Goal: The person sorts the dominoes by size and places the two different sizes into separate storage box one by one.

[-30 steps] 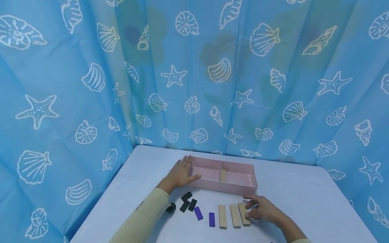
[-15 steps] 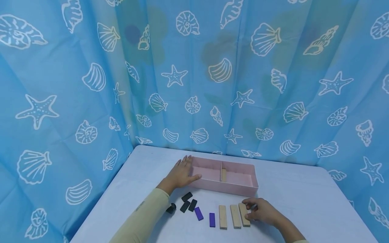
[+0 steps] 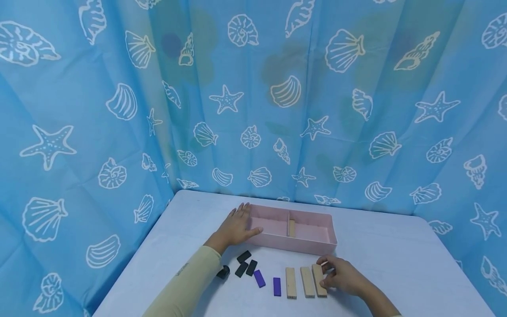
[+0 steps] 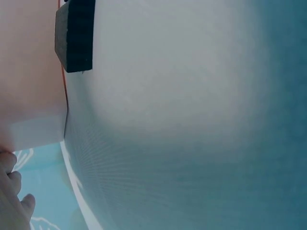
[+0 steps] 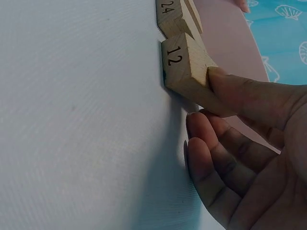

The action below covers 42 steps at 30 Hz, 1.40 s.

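My left hand [image 3: 233, 226] rests on the left end of a pink two-part box [image 3: 285, 243], fingers spread and thumb over the front rim. Its fingers [image 4: 13, 179] show at the lower left of the left wrist view. My right hand [image 3: 341, 275] pinches the rightmost wooden block [image 3: 319, 282], thumb at the near end and fingertips towards the far end. In the right wrist view this block [image 5: 176, 60] bears the number 12, with the thumb on its side and the other fingers curled below. A neighbouring block [image 5: 168, 12] reads 24.
Two more wooden blocks [image 3: 291, 282] lie left of the pinched one. Purple pieces [image 3: 277, 286] and several black pieces [image 3: 251, 267] lie further left, beside a dark rounded object [image 3: 223, 271]. One wooden block [image 3: 292, 228] is in the box's right compartment, against the divider.
The right fingers have closed in on the rightmost wooden block, which has shifted slightly to the right. The left hand and the box stay in place.
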Available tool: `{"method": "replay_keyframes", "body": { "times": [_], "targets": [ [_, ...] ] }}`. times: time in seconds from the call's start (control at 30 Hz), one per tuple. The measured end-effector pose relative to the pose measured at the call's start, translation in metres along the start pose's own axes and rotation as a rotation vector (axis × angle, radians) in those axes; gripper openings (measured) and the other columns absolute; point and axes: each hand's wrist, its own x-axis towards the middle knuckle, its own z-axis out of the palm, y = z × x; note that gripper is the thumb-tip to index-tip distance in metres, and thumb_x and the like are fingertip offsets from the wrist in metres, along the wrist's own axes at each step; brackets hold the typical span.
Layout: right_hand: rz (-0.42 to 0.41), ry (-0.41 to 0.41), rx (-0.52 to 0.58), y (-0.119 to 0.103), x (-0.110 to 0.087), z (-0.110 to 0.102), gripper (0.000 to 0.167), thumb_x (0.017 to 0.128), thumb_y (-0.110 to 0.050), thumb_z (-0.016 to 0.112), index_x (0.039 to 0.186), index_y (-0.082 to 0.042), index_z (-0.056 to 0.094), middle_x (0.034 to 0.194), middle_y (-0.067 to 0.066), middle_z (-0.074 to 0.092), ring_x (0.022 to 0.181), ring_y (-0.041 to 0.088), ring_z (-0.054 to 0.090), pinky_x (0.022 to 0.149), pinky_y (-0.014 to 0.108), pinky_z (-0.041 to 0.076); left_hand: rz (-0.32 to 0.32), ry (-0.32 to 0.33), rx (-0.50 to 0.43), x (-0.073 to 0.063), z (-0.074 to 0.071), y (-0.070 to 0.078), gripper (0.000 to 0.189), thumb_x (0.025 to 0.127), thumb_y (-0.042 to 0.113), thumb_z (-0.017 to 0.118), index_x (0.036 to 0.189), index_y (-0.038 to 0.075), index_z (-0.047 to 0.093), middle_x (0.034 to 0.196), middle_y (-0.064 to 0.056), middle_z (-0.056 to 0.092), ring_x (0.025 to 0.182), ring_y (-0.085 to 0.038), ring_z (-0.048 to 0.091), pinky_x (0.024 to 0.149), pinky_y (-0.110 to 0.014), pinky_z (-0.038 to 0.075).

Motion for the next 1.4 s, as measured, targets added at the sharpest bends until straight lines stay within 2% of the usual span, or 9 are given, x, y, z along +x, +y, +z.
{"method": "replay_keyframes", "body": {
  "times": [0.3, 0.57, 0.8, 0.9, 1.2, 1.4],
  "targets": [
    [0.04, 0.039, 0.096, -0.001, -0.001, -0.003, 0.079, 0.067, -0.003, 0.085, 0.135, -0.006, 0.044, 0.099, 0.009, 0.055, 0.074, 0.022, 0.062, 0.064, 0.036, 0.056, 0.001, 0.0, -0.009, 0.0, -0.002, 0.001, 0.096, 0.09, 0.07, 0.041, 0.155, 0.004, 0.015, 0.16, -0.012, 0.016, 0.147, -0.028, 0.009, 0.116, -0.046, 0.011],
    [0.018, 0.036, 0.239, 0.001, -0.003, -0.003, 0.095, 0.065, 0.0, 0.084, 0.146, -0.011, 0.037, 0.102, 0.012, 0.054, 0.074, 0.026, 0.063, 0.065, 0.039, 0.057, 0.007, 0.001, -0.017, -0.002, -0.001, 0.0, 0.098, 0.09, 0.072, 0.04, 0.155, 0.003, 0.015, 0.16, -0.012, 0.017, 0.147, -0.028, 0.01, 0.116, -0.048, 0.013],
    [-0.025, 0.013, 0.353, -0.003, -0.006, -0.01, 0.088, 0.074, 0.008, 0.074, 0.149, -0.01, 0.033, 0.107, 0.016, 0.051, 0.081, 0.028, 0.063, 0.069, 0.042, 0.058, 0.009, 0.005, -0.032, -0.001, -0.001, 0.0, 0.098, 0.09, 0.071, 0.041, 0.155, 0.003, 0.014, 0.16, -0.014, 0.017, 0.147, -0.03, 0.012, 0.116, -0.049, 0.013],
    [-0.044, 0.008, 0.369, -0.006, -0.006, -0.013, 0.083, 0.077, 0.008, 0.073, 0.149, -0.009, 0.033, 0.108, 0.016, 0.051, 0.082, 0.028, 0.063, 0.07, 0.043, 0.058, 0.011, 0.005, -0.018, -0.001, -0.001, -0.001, 0.1, 0.089, 0.073, 0.038, 0.155, 0.002, 0.013, 0.16, -0.015, 0.017, 0.146, -0.031, 0.013, 0.116, -0.048, 0.013],
    [-0.061, 0.092, 0.357, -0.023, -0.003, -0.025, 0.079, 0.078, 0.009, 0.072, 0.147, -0.009, 0.038, 0.109, 0.014, 0.057, 0.086, 0.026, 0.065, 0.07, 0.043, 0.058, 0.009, 0.002, -0.01, 0.002, -0.003, -0.002, 0.1, 0.089, 0.075, 0.036, 0.155, 0.003, 0.012, 0.16, -0.013, 0.015, 0.147, -0.027, 0.009, 0.116, -0.045, 0.011],
    [-0.105, 0.16, 0.381, -0.027, -0.001, -0.031, 0.079, 0.08, -0.001, 0.076, 0.148, -0.006, 0.036, 0.114, 0.014, 0.061, 0.093, 0.026, 0.065, 0.073, 0.041, 0.058, 0.007, 0.001, -0.045, 0.0, 0.001, -0.003, 0.098, 0.09, 0.072, 0.04, 0.155, 0.003, 0.015, 0.16, -0.014, 0.017, 0.147, -0.03, 0.012, 0.116, -0.048, 0.013]
  ]
}}
